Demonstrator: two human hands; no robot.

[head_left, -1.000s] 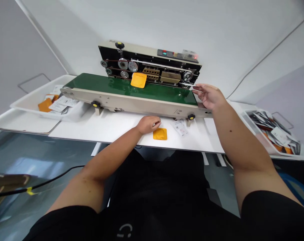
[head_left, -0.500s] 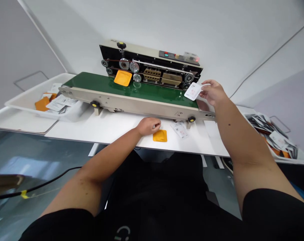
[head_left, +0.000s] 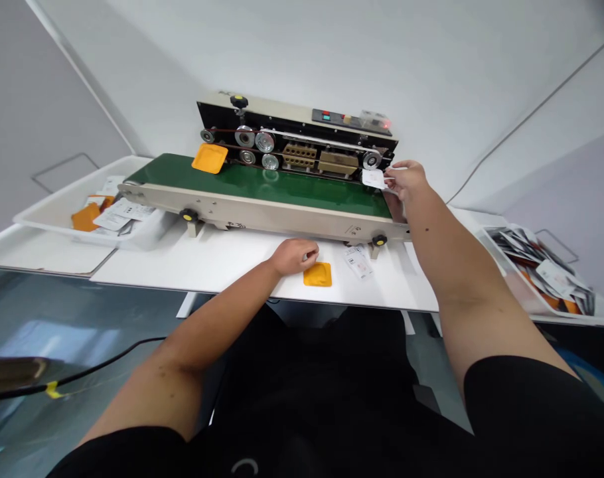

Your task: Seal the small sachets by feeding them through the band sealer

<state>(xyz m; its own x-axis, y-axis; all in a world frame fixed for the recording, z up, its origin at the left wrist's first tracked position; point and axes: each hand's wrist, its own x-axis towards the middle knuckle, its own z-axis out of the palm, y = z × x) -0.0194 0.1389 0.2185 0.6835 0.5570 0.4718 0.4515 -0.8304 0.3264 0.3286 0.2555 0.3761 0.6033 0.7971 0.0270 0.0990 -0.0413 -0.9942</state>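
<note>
The right hand [head_left: 404, 178] pinches a white sachet [head_left: 374, 178], best kept level at the band sealer [head_left: 292, 184], while the left hand [head_left: 295, 256] curls beside an orange sachet [head_left: 318, 274], its grip unclear.

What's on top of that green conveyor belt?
Over the green conveyor belt: a yellow packet toward the left, and a white packet in the right hand near the right end. The packets cover what's behind them; belt contact is unclear.
</note>
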